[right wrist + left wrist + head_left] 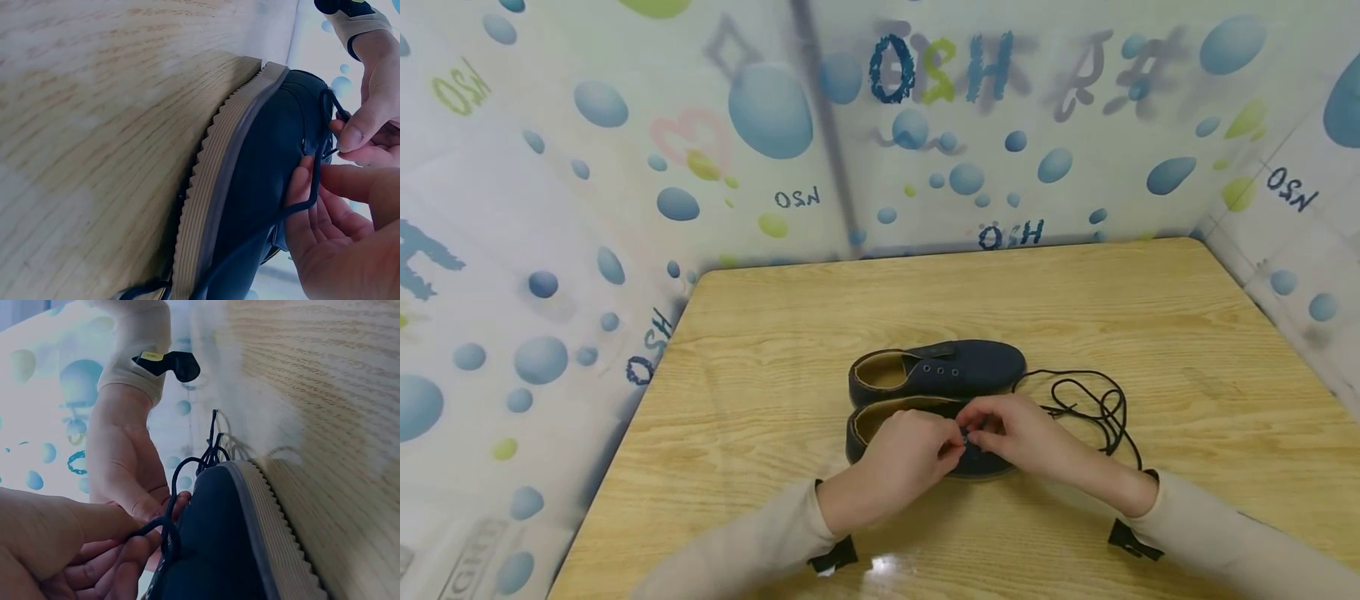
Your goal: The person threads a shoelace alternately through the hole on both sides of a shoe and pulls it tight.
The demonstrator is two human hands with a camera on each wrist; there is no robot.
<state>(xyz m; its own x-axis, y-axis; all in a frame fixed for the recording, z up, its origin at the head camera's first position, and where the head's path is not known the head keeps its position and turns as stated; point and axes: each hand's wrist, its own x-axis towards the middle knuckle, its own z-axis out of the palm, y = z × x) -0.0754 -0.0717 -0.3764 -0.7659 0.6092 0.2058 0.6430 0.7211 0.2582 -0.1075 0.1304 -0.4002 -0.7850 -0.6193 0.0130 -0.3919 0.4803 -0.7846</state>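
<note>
A dark navy shoe with a pale ridged sole lies nearest the person, its toe to the right. Both hands meet over its eyelets. My left hand pinches a black shoelace between thumb and forefinger, just above the shoe. Close beside it, my right hand has thumb and fingertips pinched about the lace at the shoe's front, as the right wrist view shows. From there the lace trails over the toe. Behind lies the matching shoe, with bare eyelets on its visible side.
Loose loops of black lace spread over the wooden table right of the shoes. A white wall covering printed with blue and green spots stands behind the table and at both sides. Dark straps with small black pieces sit at both wrists.
</note>
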